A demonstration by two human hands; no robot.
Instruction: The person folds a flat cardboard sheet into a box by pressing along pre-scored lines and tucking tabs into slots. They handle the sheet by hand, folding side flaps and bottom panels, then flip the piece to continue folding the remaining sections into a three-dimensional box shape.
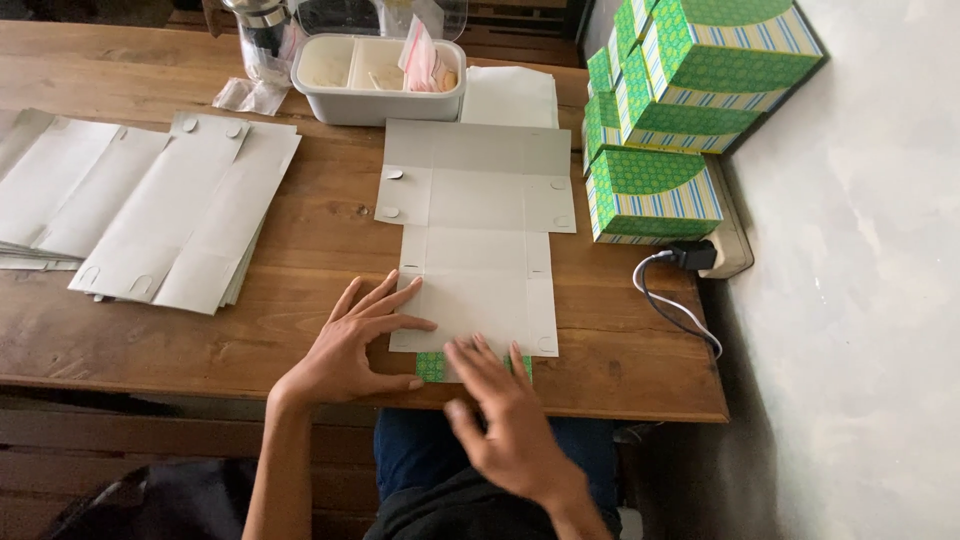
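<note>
Wooden table [300, 240], head view looking down. Right edge, against the wall: stack of finished green patterned boxes [690, 110] with striped sides, several already folded up and piled. Left side: pile of flat grey box blanks [150, 215], printed side down, not yet folded, so plenty looks left to do. Back of the table: white plastic container [375, 80] with compartments and a small bag in it, and a glass jar [262, 35] beside it. Charger and white cable [680, 290] near the right edge.

Centre: one flat box blank [475, 240] laid out unfolded, grey side up, its near flap turned so the green print shows at the table edge. By my read this box is at the very first fold; walls and tabs are still flat.

Left hand [355, 345]: open, fingers spread flat, pressing down on the near left corner of the blank; thumb by the green flap. Grips nothing.

Right hand [505, 420]: blurred by motion, fingers extended and loosely open, fingertips over the near edge of the blank at the green flap. Seems to be touching it, not grasping; can't tell for certain.
</note>
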